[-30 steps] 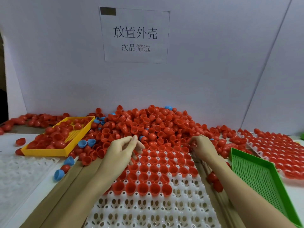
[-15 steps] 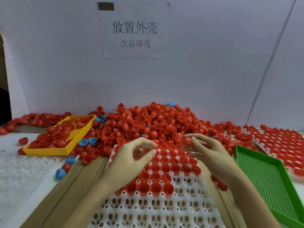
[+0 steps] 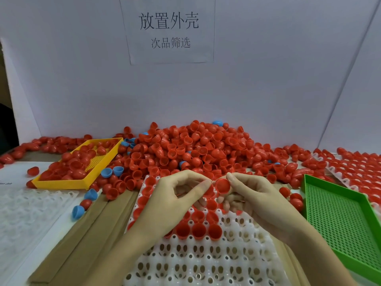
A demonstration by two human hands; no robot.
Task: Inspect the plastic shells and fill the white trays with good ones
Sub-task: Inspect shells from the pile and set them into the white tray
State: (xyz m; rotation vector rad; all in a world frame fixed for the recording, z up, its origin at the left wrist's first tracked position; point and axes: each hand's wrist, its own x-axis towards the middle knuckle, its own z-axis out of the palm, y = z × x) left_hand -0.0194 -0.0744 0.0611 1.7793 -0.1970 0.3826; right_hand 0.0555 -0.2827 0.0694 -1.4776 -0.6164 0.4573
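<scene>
right hand (image 3: 255,200): thumb and fingers pinching one red shell (image 3: 223,185), open side toward camera, held above far end of white tray (image 3: 206,263)
left hand (image 3: 175,201): fingers curled, fingertips meeting thumb right beside that shell; red visible under the fingers, cannot tell whether grip holds a second shell
white tray: centre of bench (image 3: 12,174), far rows filled with red shells open side up, near rows bare sockets
shell pile (image 3: 193,147): heaped behind tray against white backboard, mostly red, a few blue shells (image 3: 112,172) mixed in
yellow tray (image 3: 82,162): left of pile, partly filled with red shells
green tray (image 3: 342,219): right of the hands, mesh floor bare
filled tray (image 3: 358,172): far right, rows of red shells
second white tray (image 3: 24,207): near left, sockets bare
paper sign (image 3: 169,29): on backboard, Chinese print
</scene>
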